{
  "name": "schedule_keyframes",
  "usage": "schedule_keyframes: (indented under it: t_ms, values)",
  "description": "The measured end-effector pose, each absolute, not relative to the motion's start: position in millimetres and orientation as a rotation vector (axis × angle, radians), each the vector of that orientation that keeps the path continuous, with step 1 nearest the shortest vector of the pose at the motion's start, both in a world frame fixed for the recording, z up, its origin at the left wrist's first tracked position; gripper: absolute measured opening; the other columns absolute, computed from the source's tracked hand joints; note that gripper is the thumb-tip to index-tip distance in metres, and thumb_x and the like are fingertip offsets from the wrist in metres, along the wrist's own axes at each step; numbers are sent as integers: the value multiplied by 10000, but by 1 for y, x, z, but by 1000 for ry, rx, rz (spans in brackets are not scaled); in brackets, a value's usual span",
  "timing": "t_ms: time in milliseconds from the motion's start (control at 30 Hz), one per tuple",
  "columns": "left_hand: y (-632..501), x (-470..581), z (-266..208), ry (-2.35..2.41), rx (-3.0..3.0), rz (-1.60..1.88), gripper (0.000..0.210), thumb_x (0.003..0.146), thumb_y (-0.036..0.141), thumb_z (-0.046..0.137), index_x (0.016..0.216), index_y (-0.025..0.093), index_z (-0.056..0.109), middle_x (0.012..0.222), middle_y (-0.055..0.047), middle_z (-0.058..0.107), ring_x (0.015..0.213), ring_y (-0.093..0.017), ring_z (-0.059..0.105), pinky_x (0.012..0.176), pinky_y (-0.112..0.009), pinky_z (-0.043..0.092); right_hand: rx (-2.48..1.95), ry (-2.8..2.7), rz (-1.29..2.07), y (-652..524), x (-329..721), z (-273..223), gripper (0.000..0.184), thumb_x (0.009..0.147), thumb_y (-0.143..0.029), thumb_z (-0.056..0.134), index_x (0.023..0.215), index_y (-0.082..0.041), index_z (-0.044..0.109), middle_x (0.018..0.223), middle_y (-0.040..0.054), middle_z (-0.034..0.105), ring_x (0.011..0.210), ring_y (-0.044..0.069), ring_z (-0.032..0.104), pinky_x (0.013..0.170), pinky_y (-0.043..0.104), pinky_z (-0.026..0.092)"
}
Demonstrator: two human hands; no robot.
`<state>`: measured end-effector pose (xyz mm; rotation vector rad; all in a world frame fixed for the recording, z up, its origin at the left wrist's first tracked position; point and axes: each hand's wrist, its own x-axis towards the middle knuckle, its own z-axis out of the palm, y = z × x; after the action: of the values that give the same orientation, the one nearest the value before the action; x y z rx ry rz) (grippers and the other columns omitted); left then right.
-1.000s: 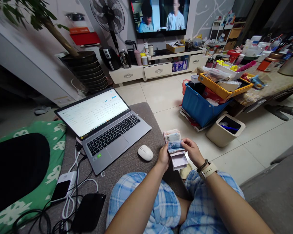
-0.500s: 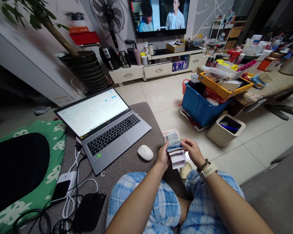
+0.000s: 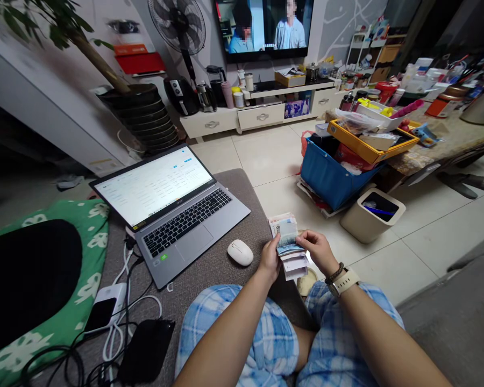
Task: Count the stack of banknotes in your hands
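Honestly looks midway, left hand (image 3: pixel 270 260) clamped on the banknotes (image 3: pixel 287 228), right hand (image 3: pixel 319 250) pinching their edge, some flopped below the fingers (image 3: pixel 307 235), others poking above, how many left unclear.

The hands (image 3: pixel 269 258) partly hide the blue-and-pale paper banknotes (image 3: pixel 287 228); text on the open grey laptop (image 3: pixel 197 236) is unreadably small; the top edge crops the leafy green plant (image 3: pixel 99 60).
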<state>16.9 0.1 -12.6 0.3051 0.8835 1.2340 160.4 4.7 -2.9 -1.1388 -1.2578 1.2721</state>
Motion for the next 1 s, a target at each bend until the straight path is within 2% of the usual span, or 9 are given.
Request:
schedule_keyframes:
  t_ms: [233,433,667,800,1000]
  values:
    - [-1,17,-15,928,301,1229,258,656,277,787,829,109,693,855,-118,752,1007,-308,682,919,-409,507,-1231,-1149,1212,11,163,-21,366,662,-481,796,674,-210,549,630,-20,523,596,143,454,582,282,377]
    - [-1,17,-15,953,347,1184,225,689,246,749,861,110,703,879,-124,755,995,-306,688,932,-430,503,-1277,-1079,1163,12,163,-24,373,694,-511,759,801,-208,569,700,-15,547,627,145,485,581,270,377]
    - [-3,17,-12,912,315,1192,252,681,203,754,908,100,716,910,-137,756,1040,-310,676,957,-429,496,-1298,-1107,1168,11,163,-21,363,735,-530,702,699,-197,564,609,-32,504,571,128,425,550,264,331]
    - [-3,17,-12,921,316,1185,272,688,230,764,921,97,721,921,-140,758,1044,-312,675,960,-425,499,-1271,-1113,1160,11,162,-18,369,733,-533,698,663,-199,559,589,-34,500,562,126,417,551,265,335]
    - [0,18,-16,878,283,1205,317,778,352,694,971,102,727,1004,-138,752,1069,-302,668,960,-417,506,-1212,-1078,1237,8,160,-10,346,739,-515,696,665,-209,553,587,-37,489,533,122,405,514,261,326]
